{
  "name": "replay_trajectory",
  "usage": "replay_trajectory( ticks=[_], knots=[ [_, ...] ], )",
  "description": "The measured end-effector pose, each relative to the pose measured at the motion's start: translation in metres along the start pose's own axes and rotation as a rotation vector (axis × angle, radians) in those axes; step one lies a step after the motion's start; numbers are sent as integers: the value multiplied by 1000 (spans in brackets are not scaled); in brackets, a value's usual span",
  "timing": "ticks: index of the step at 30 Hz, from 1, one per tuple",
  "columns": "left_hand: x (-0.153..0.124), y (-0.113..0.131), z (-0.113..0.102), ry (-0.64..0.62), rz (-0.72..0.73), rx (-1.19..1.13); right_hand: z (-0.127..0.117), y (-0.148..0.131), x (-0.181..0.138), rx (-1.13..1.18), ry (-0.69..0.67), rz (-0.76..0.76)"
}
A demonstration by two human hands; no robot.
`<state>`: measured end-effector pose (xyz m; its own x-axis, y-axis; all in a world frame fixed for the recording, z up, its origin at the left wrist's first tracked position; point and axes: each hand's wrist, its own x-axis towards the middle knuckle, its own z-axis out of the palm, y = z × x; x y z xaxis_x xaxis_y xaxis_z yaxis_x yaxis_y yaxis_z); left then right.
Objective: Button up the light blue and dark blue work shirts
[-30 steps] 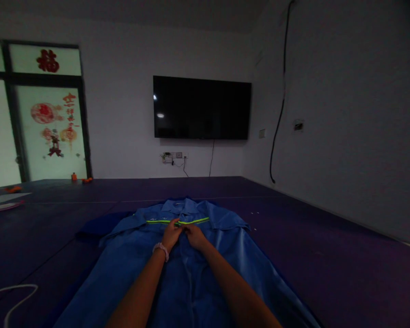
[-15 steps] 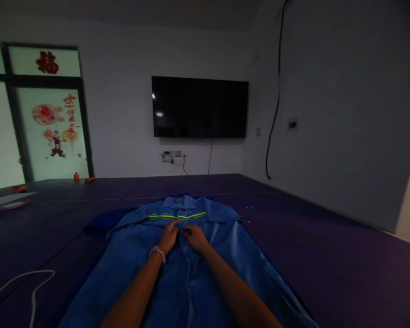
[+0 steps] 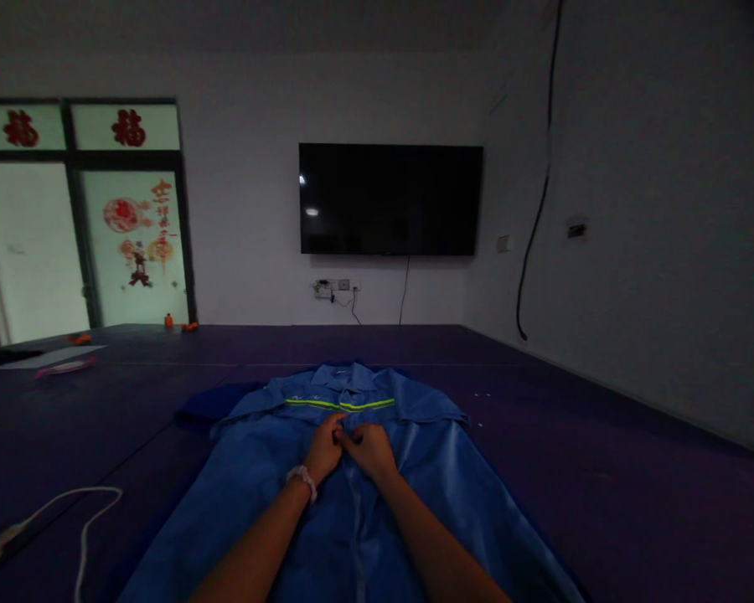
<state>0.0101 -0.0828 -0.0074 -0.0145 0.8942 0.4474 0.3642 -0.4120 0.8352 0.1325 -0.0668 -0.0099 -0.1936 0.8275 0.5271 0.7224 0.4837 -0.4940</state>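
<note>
A blue work shirt (image 3: 433, 477) with a collar and a yellow-green chest stripe lies spread out, front side up, its collar pointing away from me. My left hand (image 3: 324, 448), with a pink scrunchie (image 3: 302, 481) at the wrist, is closed on the front placket just below the stripe. Right beside it, my right hand (image 3: 372, 452) has thumb and fingers pinched on the same front edge. The fingertips of both hands nearly meet there. Whatever small part of the placket is between them is hidden by the fingers.
Dark blue cloth (image 3: 210, 404) shows beneath the shirt at the left. A purple surface (image 3: 578, 477) carries it all. A white cable (image 3: 88, 492) lies at the lower left, small orange things (image 3: 168, 320) stand far left. A television (image 3: 389, 199) hangs on the wall.
My hands have come together, and the right fingers have closed at the placket next to the left ones. The view has turned slightly left, so the scene sits further right.
</note>
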Motion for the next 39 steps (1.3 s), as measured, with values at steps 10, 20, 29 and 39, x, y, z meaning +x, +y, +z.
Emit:
replay_trajectory(
  ticks=[10,20,29,39],
  knots=[
    [3,-3,4,-44,23,68,1,1,-2,4,39,31],
    [6,-5,5,-39,-5,97,-1,7,3,86,35,83],
    [6,-4,2,-3,-2,33,0,8,6,189,22,85],
    [8,-2,-6,67,-27,-101,0,8,9,361,44,86]
  ],
)
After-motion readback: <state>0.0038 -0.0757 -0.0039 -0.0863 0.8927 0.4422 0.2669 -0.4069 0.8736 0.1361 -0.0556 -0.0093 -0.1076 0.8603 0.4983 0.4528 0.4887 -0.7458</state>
